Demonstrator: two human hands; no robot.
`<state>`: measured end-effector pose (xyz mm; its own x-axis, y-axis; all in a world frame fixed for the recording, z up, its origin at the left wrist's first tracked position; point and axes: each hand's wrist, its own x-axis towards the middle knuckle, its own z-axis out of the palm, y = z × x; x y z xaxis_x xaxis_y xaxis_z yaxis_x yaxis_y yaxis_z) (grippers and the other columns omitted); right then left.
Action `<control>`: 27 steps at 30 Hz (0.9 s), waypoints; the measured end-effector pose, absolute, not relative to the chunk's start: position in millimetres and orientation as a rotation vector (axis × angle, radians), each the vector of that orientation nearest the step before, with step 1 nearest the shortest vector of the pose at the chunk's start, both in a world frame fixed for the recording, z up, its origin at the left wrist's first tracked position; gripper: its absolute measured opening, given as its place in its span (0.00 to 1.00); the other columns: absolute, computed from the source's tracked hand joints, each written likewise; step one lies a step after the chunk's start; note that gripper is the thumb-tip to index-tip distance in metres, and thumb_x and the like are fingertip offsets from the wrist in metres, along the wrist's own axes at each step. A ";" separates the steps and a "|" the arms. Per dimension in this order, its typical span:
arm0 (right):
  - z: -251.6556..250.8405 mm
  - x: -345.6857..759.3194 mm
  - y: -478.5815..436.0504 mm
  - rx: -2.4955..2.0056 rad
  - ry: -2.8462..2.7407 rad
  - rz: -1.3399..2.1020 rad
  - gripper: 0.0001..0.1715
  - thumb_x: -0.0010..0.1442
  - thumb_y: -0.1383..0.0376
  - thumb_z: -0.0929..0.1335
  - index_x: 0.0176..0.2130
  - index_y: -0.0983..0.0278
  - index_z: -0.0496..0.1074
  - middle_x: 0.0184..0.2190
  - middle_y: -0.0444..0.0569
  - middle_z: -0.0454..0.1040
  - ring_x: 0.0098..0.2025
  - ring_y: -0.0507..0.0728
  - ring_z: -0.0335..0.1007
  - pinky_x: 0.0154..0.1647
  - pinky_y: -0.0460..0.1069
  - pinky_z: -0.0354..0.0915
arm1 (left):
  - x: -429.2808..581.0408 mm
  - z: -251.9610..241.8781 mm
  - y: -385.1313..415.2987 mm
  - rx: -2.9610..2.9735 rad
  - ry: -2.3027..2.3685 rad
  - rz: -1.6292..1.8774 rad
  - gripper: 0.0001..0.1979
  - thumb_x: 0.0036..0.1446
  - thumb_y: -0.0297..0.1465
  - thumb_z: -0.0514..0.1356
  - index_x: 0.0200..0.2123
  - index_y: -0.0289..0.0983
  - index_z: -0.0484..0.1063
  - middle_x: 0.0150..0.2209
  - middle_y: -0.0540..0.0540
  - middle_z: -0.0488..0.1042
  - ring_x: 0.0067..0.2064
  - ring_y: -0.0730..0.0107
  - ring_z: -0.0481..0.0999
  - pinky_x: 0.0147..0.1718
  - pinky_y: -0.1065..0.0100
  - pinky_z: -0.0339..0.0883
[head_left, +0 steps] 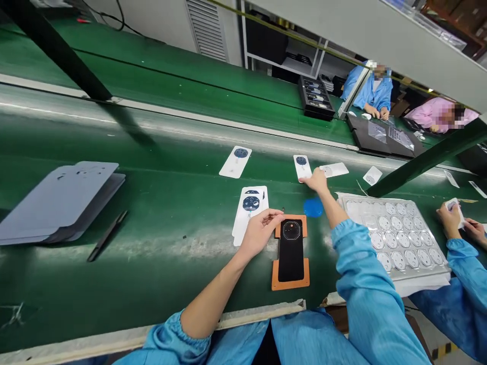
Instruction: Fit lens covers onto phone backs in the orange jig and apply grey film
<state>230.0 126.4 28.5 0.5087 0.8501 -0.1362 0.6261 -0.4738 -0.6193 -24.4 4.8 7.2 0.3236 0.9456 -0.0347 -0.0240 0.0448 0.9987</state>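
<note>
A black phone or phone back cover (291, 258) with a ringed camera area lies in an orange fixture (291, 285) in front of me. At the fixture's upper left corner is my left hand (262, 230), its thumb and fingers drawn together; whatever may be between them is hidden. My right hand (316, 181) reaches forward and grips the lower edge of a white card (301, 163) that bears a dark round camera piece. Beside my left hand lie overlapping white cards (243, 215) with similar dark pieces. A blue disc (313, 207) rests between my forearms.
Another white card (236, 162) lies farther back. Grey sheets (61, 203) and a dark pen-like tool (108, 235) are at left. On the right, a clear tray (399, 235) holds several round pieces near a dark post (426, 154) and a co-worker's hands (451, 218).
</note>
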 end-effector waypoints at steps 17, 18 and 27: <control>100.9 190.3 28.7 -1.928 -2.175 0.255 0.05 0.68 0.63 0.66 0.43 0.61 0.72 0.46 0.51 0.76 0.50 0.58 0.70 0.50 0.50 0.62 | -42.3 13.3 16.8 2.363 1.255 1.495 0.32 0.57 0.38 0.67 0.62 0.38 0.66 0.67 0.32 0.63 0.71 0.34 0.55 0.66 0.36 0.52; 104.4 184.2 1.4 -1.737 -2.400 0.162 0.07 0.69 0.64 0.65 0.42 0.61 0.72 0.43 0.51 0.77 0.46 0.58 0.71 0.46 0.51 0.63 | -43.4 13.6 16.5 2.467 1.160 1.430 0.30 0.58 0.37 0.66 0.62 0.39 0.67 0.66 0.33 0.64 0.70 0.33 0.56 0.66 0.35 0.51; 86.0 296.6 -149.2 -2.264 -1.710 0.115 0.08 0.66 0.64 0.69 0.45 0.63 0.72 0.43 0.53 0.75 0.47 0.61 0.72 0.46 0.54 0.66 | -38.2 -0.1 4.1 1.769 1.395 0.964 0.16 0.55 0.45 0.63 0.30 0.38 0.80 0.31 0.44 0.82 0.35 0.54 0.82 0.27 0.65 0.72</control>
<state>296.6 -149.2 86.0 0.2879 0.9506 0.1157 0.9265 -0.2460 -0.2847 -38.2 4.1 -0.1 0.1526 0.9783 0.1399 0.4768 -0.1969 0.8567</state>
